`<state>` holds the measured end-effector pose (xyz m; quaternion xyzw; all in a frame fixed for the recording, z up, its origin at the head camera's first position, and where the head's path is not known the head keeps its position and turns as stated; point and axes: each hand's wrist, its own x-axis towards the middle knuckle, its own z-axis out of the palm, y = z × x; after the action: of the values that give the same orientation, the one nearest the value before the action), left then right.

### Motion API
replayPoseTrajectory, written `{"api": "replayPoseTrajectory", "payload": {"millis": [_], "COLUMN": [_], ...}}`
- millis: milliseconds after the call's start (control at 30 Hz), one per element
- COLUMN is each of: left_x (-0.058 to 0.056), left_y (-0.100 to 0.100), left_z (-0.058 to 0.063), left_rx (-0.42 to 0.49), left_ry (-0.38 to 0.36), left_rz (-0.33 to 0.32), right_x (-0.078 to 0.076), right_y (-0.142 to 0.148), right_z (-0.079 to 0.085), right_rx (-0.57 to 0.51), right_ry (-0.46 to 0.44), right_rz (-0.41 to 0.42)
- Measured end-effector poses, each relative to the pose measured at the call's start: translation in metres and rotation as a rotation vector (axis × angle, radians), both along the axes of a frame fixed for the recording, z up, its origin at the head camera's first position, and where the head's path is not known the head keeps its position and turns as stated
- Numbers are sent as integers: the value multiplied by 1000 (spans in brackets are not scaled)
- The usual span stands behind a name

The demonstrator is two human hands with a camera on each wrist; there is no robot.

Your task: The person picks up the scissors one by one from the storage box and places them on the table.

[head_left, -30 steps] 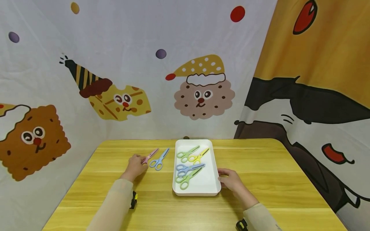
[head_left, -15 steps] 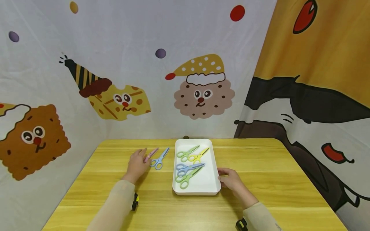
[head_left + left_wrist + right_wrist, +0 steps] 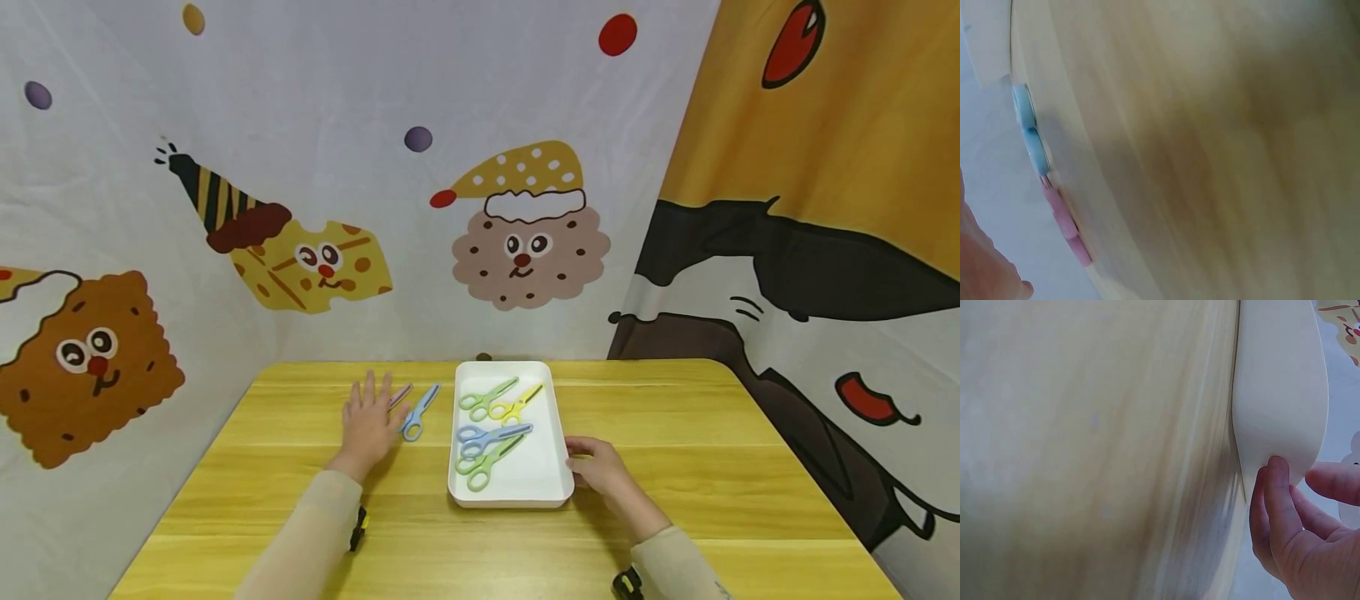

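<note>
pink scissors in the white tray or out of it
Out: the pink scissors lie on the table, partly hidden by the left hand.

We see a smooth white tray, plastic by its look, with a soft sheen. Inside it, the green scissors, yellow scissors and blue scissors have smooth, plastic-looking handles, as do the pink scissors left of it. Beneath the tray, the worktop shows lightly glossy wood grain; behind hangs creased, matt printed cloth.
</note>
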<state>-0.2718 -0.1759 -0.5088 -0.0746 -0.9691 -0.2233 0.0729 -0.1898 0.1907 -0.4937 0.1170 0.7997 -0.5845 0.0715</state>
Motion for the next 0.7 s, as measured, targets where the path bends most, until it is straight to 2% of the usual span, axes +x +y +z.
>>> {"api": "replayPoseTrajectory", "payload": {"millis": [300, 700], "left_x": [3, 13], "left_y": [22, 58], "left_z": [3, 1], "left_rx": [-23, -9], "left_ry": [-7, 54], "left_rz": [-33, -140], "right_x": [1, -1], "right_y": [1, 1], "right_z": [1, -2], "right_rx": [1, -18], "right_ry": [-6, -9], "right_rz": [4, -2]}}
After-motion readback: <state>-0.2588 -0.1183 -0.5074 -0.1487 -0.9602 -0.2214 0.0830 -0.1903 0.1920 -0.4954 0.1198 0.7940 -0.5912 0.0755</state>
